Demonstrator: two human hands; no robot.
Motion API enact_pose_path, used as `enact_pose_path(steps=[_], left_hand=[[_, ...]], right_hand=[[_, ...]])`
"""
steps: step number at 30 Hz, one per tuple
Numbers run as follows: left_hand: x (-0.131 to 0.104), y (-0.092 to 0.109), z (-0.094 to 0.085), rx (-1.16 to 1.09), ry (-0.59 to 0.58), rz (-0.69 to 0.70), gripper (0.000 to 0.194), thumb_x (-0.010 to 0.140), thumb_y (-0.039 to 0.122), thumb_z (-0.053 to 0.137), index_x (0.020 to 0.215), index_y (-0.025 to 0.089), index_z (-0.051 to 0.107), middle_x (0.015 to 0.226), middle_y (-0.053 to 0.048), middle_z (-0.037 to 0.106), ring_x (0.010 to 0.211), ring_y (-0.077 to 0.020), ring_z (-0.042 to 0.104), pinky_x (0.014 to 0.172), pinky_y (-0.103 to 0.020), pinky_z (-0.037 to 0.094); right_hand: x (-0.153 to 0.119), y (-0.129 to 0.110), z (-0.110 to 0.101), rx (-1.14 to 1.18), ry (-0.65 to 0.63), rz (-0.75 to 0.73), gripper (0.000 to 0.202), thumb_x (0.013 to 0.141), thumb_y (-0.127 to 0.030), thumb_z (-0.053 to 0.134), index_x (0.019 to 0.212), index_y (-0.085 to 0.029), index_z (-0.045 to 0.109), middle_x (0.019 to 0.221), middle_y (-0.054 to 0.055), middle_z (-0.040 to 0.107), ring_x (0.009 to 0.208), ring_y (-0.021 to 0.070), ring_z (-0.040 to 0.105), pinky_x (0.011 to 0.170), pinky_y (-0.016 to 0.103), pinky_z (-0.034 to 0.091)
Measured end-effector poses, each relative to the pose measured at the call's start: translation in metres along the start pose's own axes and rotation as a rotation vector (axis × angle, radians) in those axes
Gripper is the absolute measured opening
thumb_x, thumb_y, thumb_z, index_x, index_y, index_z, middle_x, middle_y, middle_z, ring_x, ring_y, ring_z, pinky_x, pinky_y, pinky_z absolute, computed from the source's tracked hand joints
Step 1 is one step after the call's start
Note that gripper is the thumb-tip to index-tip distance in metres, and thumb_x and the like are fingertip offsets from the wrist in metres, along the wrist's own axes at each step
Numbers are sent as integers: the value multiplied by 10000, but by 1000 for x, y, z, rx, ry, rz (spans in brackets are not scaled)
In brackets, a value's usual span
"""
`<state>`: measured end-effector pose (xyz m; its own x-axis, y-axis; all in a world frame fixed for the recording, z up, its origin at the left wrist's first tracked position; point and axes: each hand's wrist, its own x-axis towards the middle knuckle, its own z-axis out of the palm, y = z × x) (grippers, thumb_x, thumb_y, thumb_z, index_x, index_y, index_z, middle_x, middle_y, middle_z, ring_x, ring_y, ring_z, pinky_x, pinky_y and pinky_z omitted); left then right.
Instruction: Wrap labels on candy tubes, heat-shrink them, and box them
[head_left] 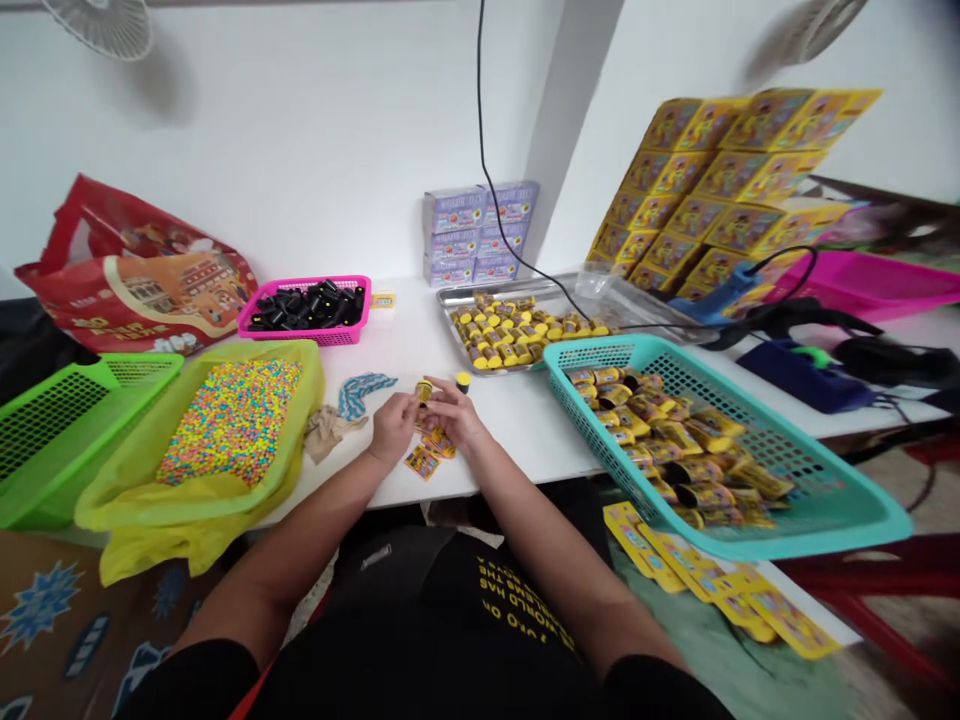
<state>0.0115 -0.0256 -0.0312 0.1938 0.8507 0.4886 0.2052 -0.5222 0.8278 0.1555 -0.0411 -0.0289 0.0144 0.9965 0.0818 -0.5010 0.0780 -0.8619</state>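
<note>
Canister (424, 388), between left grip (395, 425) and right grip (457, 415), labels (422, 462) nearby

Black short-sleeved shirt (405, 635), yellow printed lettering (519, 592).

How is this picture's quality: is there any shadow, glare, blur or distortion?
In the head view, a soft shadow falls on the wall beneath the upper-left fan; the stacked yellow boxes lean, probably from lens distortion; the metal tray shines; print on the held container is soft and unreadable.
</note>
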Motion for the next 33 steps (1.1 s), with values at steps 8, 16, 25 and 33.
enact_pose_path(steps=[8, 16, 25, 33], left_hand=[[18, 7, 0, -450, -10, -478, 360, 696, 508, 724, 813, 188, 607, 608, 19, 606, 495, -133, 565, 478, -245, 398], [33, 9, -1, -636, -59, -733, 426, 496, 352, 900, 719, 137, 607, 631, 9, 626, 535, -104, 571, 518, -233, 436], [36, 10, 16, -923, -74, -773, 438, 473, 352, 928, 734, 121, 661, 689, -13, 662, 614, -122, 603, 574, -246, 478], [19, 29, 13, -1007, 6, -704, 324, 566, 304, 898, 740, 131, 687, 744, -11, 667, 686, -113, 603, 635, -244, 473]], right_hand=[[12, 12, -4, -222, 12, -184, 504, 599, -320, 801, 1082, -241, 679, 603, -98, 559, 541, 99, 513, 547, 239, 410], [3, 20, -5, -716, 34, -439, 595, 663, -187, 731, 1247, -260, 637, 957, 22, 659, 821, 186, 596, 808, 353, 492], [-7, 18, -11, -1115, 119, -700, 525, 861, -92, 449, 1362, -227, 535, 1056, 99, 672, 951, 225, 639, 834, 387, 561], [-22, 10, -3, -1211, 139, -998, 565, 904, -42, 429, 1420, -270, 460, 1044, 91, 671, 893, 201, 647, 735, 348, 592]])
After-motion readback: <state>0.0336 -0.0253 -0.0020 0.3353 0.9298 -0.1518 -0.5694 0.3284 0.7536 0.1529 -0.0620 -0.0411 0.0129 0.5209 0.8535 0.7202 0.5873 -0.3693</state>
